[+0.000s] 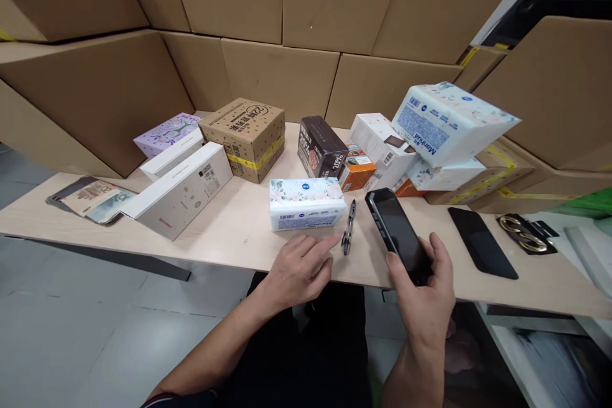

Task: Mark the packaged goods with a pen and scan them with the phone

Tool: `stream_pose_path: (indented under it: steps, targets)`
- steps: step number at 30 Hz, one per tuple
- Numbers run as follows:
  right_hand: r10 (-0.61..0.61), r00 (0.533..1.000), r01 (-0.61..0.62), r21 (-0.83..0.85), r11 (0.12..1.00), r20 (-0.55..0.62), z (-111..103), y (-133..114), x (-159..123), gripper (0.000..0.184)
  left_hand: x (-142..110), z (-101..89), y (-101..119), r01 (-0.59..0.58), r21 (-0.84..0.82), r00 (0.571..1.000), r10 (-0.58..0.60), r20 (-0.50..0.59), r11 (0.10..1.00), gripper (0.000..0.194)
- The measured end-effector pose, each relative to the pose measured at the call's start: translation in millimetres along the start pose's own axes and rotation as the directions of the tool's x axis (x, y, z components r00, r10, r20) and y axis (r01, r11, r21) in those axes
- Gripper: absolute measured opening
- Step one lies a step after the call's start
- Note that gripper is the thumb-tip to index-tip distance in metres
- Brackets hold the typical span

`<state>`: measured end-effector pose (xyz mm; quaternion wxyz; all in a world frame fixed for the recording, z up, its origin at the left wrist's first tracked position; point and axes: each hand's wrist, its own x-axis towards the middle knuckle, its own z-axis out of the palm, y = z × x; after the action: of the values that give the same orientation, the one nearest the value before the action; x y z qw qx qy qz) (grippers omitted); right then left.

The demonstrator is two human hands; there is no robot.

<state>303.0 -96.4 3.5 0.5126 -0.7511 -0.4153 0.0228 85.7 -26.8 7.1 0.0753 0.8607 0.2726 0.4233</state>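
In my right hand [428, 293] is a black smartphone [399, 229], gripped by its lower end between thumb and fingers, its dark screen tilted up. My left hand [301, 268] is at the table's front edge, holding nothing, with the index finger stretched out and the others loosely bent. A clear-and-black pen [349, 229] lies just beyond that fingertip; I cannot tell whether they touch. Right behind the left hand sits a white floral tissue pack [308, 204].
Behind stand a brown carton [246, 137], a dark brown box [321, 146], a white box [382, 146] and stacked tissue packs [449, 121]. Long white boxes [186, 191] and banknotes [98, 197] lie left. A black flat slab [482, 242] and gold-ringed item [526, 234] lie right. Cardboard walls [277, 76] enclose the table.
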Motion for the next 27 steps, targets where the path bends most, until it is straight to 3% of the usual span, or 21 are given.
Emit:
stream_pose_path:
  steps: [5,9,16,27]
  targets:
    - [-0.203,0.979,0.205,0.124,0.971,-0.028,22,-18,-20,0.077,-3,-1.2,-1,0.067,-0.110,0.996,-0.072,-0.047,0.992,0.066]
    - [-0.343,0.938,0.346,0.085,0.934,-0.054,43,-31,-26,0.077,-6,0.8,-5,0.079,-0.235,0.990,-0.104,-0.095,0.969,0.076]
    - [-0.448,0.889,0.456,0.092,0.885,-0.098,62,-50,-25,0.070,-4,-1.4,-6,0.123,-0.254,0.984,-0.152,-0.096,0.959,0.077]
    - [-0.537,0.841,0.540,0.041,0.841,-0.068,69,-49,-24,0.073,-5,-5.5,-9,0.204,-0.333,0.972,-0.230,-0.039,0.920,0.075]
